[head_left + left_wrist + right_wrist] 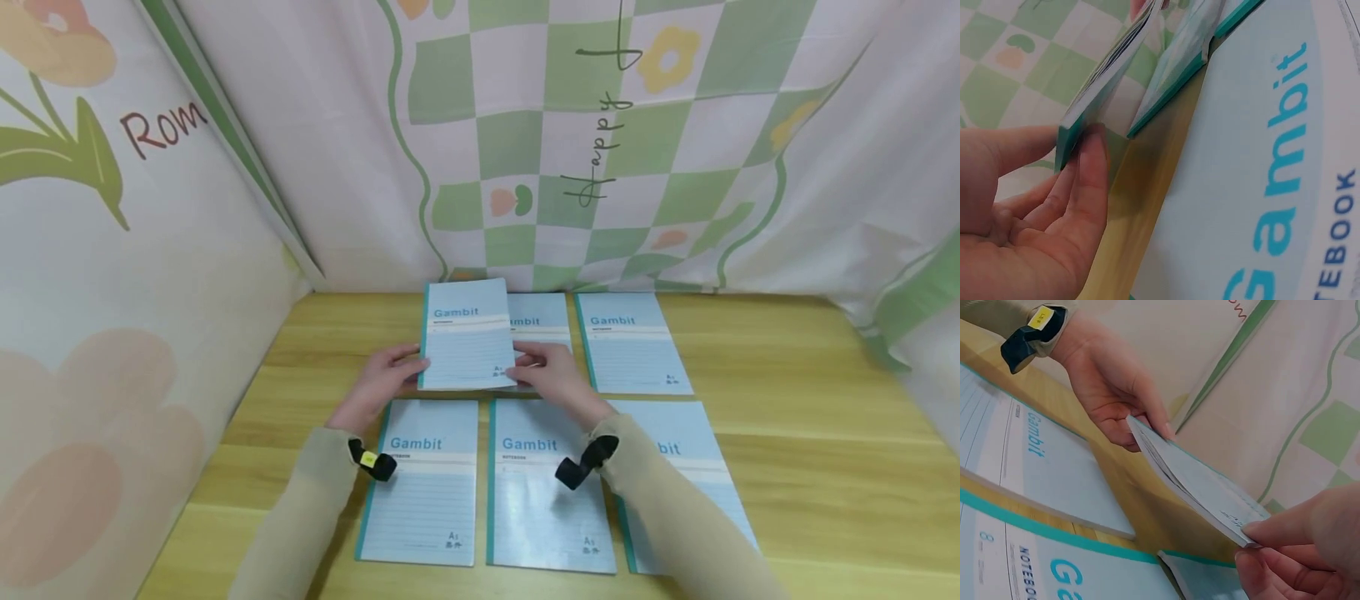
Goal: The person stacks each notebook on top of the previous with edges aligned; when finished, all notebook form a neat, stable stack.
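Both hands hold a light blue Gambit notebook (467, 337) with a teal spine, raised over the back left of the table. My left hand (382, 377) pinches its spine side, thumb on one face and fingers on the other, plain in the left wrist view. At the opposite lower corner, my right hand (1304, 544) pinches it between thumb and fingers. The held notebook partly covers the back middle notebook (543, 312). Nearer the body lie a front left notebook (423, 500), a front middle notebook (543, 517) and a front right notebook (697, 454), partly behind the right sleeve.
Another matching notebook (630, 346) lies at the back right. The wooden table (817, 417) meets a printed curtain (510, 142) behind and a white flowered curtain (90, 275) on the left. Each wrist wears a black strap with a small camera.
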A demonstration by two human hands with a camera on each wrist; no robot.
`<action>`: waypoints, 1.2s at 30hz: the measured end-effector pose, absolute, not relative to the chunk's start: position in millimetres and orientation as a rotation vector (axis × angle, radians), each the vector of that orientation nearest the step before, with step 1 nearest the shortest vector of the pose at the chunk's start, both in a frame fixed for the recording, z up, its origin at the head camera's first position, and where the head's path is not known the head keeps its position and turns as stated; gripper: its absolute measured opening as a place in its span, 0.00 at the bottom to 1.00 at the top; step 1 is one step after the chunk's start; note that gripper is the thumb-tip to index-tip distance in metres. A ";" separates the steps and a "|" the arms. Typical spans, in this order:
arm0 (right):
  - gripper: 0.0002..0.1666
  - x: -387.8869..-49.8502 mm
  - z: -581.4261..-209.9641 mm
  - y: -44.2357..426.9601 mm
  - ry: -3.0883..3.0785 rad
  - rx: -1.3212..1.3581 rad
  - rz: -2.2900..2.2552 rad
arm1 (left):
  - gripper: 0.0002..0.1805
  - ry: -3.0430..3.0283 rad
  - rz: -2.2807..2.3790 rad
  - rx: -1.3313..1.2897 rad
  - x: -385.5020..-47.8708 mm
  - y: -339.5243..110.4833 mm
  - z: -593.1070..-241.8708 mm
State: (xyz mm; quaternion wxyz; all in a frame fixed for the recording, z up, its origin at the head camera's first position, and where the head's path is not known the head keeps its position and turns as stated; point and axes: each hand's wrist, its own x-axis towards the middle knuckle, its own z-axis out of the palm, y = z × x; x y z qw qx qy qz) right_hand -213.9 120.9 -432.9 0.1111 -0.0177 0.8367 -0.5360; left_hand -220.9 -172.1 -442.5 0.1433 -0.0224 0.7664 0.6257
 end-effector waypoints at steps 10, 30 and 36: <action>0.36 -207.4 -431.7 140.6 2.484 -0.082 -1.530 | 0.27 2.330 1.712 -0.062 -222.9 -156.5 -445.0; 0.39 -202.8 -431.9 176.0 2.509 -0.018 -1.477 | 0.22 2.529 1.544 -0.033 -232.8 -117.4 -447.0; 0.39 -202.3 -432.1 184.3 2.506 0.009 -1.485 | 0.21 2.542 1.507 -0.012 -235.9 -107.1 -448.6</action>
